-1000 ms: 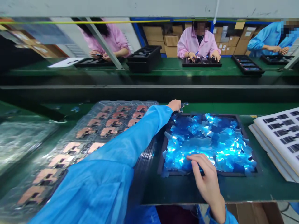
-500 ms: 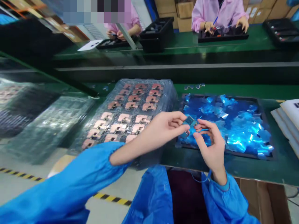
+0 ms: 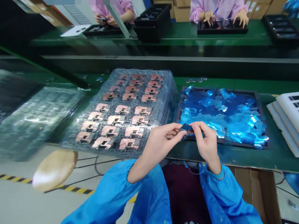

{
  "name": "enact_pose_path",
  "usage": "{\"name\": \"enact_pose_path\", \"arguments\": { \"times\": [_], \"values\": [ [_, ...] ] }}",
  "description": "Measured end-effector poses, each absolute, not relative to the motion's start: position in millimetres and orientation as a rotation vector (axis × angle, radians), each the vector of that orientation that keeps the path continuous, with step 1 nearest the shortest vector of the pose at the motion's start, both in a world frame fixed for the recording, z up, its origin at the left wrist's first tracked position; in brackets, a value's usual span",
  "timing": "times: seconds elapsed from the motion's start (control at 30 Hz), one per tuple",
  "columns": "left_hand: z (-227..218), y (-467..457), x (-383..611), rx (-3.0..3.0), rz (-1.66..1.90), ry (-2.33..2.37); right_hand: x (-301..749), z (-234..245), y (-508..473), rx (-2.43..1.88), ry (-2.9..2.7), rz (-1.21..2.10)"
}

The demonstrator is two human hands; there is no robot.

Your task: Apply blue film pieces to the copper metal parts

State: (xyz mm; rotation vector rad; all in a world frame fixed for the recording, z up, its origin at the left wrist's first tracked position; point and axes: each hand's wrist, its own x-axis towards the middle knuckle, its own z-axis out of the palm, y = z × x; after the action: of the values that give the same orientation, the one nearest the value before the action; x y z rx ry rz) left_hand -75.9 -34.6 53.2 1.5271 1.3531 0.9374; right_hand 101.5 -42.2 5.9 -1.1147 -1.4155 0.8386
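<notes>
A small dark circuit board (image 3: pixel 186 127) is pinched between the thumb and fingers of my left hand (image 3: pixel 164 138), just past the bench's front edge. My right hand (image 3: pixel 206 140) is closed at the board's right end, thumb and fingertips pressed together on it. Left of my hands stands a stack of clear plastic trays (image 3: pixel 130 124), its top one holding rows of copper-coloured boards (image 3: pixel 116 119). Behind and right of my hands lies a dark shallow tray (image 3: pixel 258 102) with many pieces of shiny blue film (image 3: pixel 245 124).
More clear trays (image 3: pixel 44 115) are stacked at far left. White foam sheets (image 3: pixel 283 118) lie at the right edge. Small parts (image 3: pixel 196 80) sit behind the film tray. A round stool (image 3: pixel 54 169) stands on the floor. Across the bench, two people in pink sleeves work over black trays (image 3: pixel 221 29).
My right fingers have closed from a loose curl onto the board. Both hands sit lower and nearer to me, and the camera view has shifted.
</notes>
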Motion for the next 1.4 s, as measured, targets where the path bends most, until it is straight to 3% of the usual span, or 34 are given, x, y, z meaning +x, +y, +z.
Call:
{"name": "enact_pose_path", "arguments": {
  "times": [0.27, 0.57, 0.73, 1.0, 1.2, 1.4],
  "values": [
    [37, -38, -61, 1.153, 1.088, 1.283, 102, 6, -41, -1.149, -1.614, 0.148],
    [28, -40, -63, 0.768, 1.028, 1.074, 110, 2, -38, -1.122, -1.714, -0.071],
    [25, -35, -66, 0.595, 0.990, 0.975, 117, 5, -42, -1.081, -1.853, -0.052],
    [22, -26, -57, 0.459, 1.122, 0.917, 124, 8, -52, -0.984, -1.673, 0.292],
    [14, -19, -47, 0.503, 1.280, 1.048, 134, -9, -38, -1.349, -1.128, 0.251],
    [12, -19, -37, 0.564, 1.270, 1.117, 146, -29, 2, -1.593, -1.511, 0.134]
  ]
}}
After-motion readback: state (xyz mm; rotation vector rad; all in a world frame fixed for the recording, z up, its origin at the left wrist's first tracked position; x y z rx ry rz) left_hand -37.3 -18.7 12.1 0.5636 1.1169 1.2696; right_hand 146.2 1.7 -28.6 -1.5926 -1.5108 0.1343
